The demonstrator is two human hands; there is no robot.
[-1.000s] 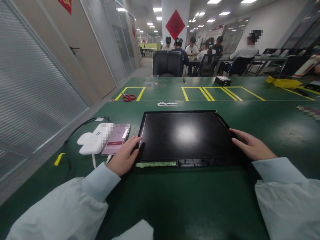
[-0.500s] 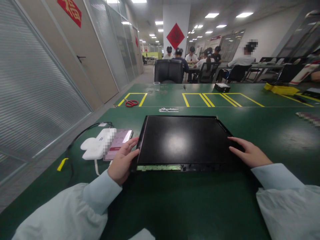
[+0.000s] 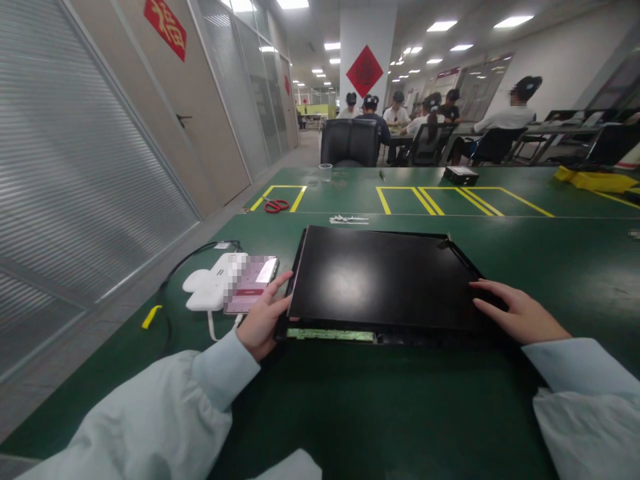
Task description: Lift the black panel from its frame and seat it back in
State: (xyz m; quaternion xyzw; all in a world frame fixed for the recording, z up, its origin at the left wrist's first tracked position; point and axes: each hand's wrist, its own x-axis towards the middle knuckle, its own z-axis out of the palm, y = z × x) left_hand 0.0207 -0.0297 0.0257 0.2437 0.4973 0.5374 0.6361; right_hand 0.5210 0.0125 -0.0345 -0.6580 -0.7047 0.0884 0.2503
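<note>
On the green table, a black display panel lies flat before you. Your left hand grips its near-left edge, and your right hand rests open, palm down, on its right side. A phone lies just beside your left hand, with red scissors farther back.

Green table under black panel, phone
</note>
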